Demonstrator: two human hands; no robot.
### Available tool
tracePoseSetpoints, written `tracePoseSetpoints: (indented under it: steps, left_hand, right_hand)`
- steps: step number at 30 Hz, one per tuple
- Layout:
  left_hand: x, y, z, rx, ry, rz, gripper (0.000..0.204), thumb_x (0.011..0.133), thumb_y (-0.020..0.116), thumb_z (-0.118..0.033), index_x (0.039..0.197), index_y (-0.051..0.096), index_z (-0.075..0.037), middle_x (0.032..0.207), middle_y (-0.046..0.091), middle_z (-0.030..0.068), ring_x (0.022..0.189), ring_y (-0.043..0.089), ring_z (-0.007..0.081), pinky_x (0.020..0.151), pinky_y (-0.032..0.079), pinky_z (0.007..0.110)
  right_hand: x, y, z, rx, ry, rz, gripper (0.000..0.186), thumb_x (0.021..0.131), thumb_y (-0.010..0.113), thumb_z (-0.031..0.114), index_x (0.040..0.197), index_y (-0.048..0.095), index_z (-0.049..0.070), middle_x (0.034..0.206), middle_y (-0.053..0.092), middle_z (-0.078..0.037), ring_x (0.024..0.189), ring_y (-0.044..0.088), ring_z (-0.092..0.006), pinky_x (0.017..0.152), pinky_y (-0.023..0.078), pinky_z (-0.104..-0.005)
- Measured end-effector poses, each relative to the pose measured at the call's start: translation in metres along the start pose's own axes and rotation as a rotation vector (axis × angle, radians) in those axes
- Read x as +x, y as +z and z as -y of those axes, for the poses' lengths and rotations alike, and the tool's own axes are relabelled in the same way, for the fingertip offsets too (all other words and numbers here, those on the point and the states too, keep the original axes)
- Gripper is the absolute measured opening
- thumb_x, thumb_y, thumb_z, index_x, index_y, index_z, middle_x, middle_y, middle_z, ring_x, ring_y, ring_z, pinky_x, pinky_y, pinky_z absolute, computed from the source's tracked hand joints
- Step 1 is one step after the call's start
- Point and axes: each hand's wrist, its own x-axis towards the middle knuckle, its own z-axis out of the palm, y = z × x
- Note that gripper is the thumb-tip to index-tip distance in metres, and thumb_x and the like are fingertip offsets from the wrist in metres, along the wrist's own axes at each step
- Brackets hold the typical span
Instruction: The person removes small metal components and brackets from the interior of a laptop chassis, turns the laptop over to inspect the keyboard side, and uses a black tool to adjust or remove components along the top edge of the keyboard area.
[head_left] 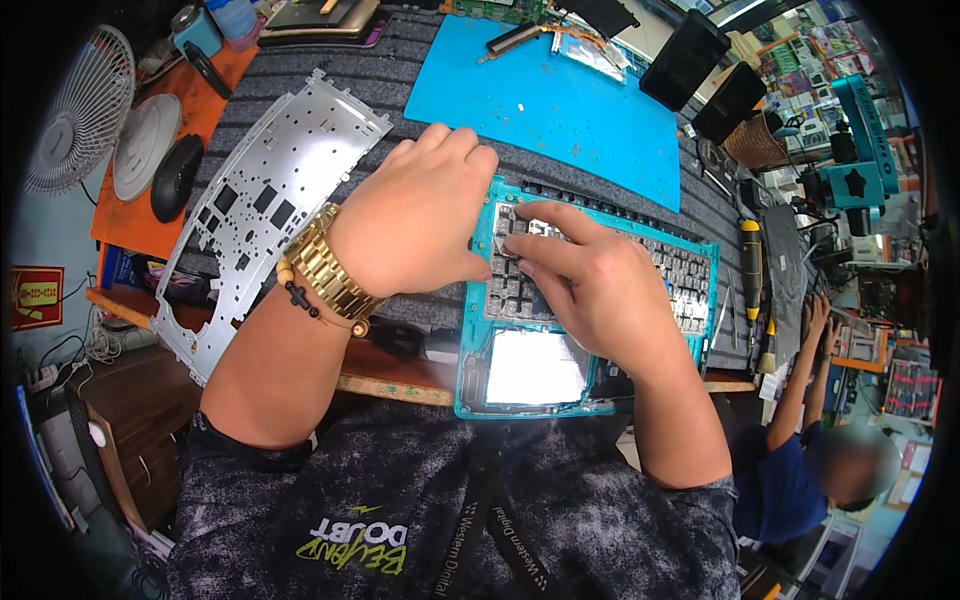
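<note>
A teal laptop top case lies before me with its inner side up, its near edge hanging past the table edge. Set into it is the silvery back of a keyboard, and below that shows a bright touchpad panel. My left hand, wearing a gold watch, is closed at the case's upper left, its thumb on the left edge. Over the keyboard's left part, my right hand has thumb and fingers drawn together; whatever they pinch is too small to make out. A perforated metal plate lies left, partly behind my left forearm.
A blue work mat lies at the back, with a cylindrical tool on it. A yellow-black screwdriver and a brush lie right. Mouse and white fan stand far left. Another person works at right.
</note>
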Motion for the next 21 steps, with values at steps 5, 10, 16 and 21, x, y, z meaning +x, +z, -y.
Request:
tracePoseSetpoints:
  steps: [5,10,16,21]
  left_hand:
    - [0.0,0.001,0.0,0.014,0.003,-0.003,0.085,0.073,0.108,-0.031,0.139,0.066,0.002,0.135,0.066,0.0175,0.135,0.061,0.0407,0.116,0.054,0.05]
    - [0.0,0.001,0.0,0.006,0.003,-0.02,0.083,0.072,0.108,-0.03,0.137,0.066,0.0,0.134,0.066,0.0161,0.135,0.062,0.0397,0.114,0.054,0.05]
    - [-0.002,0.003,0.0,0.02,0.018,-0.043,0.083,0.072,0.107,-0.03,0.138,0.065,0.0,0.136,0.066,0.0159,0.135,0.061,0.0394,0.114,0.054,0.051]
    - [-0.001,0.003,-0.001,0.046,0.02,-0.004,0.083,0.075,0.105,-0.029,0.141,0.064,0.001,0.139,0.065,0.0176,0.137,0.061,0.0402,0.115,0.053,0.051]
  right_hand:
    - [-0.005,0.005,0.015,-0.088,0.052,-0.025,0.02,0.099,0.079,0.011,0.117,0.087,0.011,0.138,0.081,-0.013,0.101,0.084,-0.0383,0.085,0.069,-0.0501]
    - [-0.008,0.013,0.021,-0.131,0.076,-0.047,0.021,0.098,0.078,0.011,0.118,0.085,0.01,0.14,0.082,-0.014,0.102,0.084,-0.0387,0.086,0.07,-0.0501]
    - [-0.011,0.02,0.022,-0.199,0.065,-0.057,0.022,0.097,0.079,0.012,0.118,0.082,0.009,0.143,0.082,-0.016,0.1,0.083,-0.0378,0.084,0.07,-0.0502]
    - [-0.014,0.026,0.019,-0.177,0.052,-0.09,0.023,0.096,0.08,0.011,0.119,0.081,0.008,0.143,0.081,-0.015,0.099,0.083,-0.0371,0.083,0.07,-0.0497]
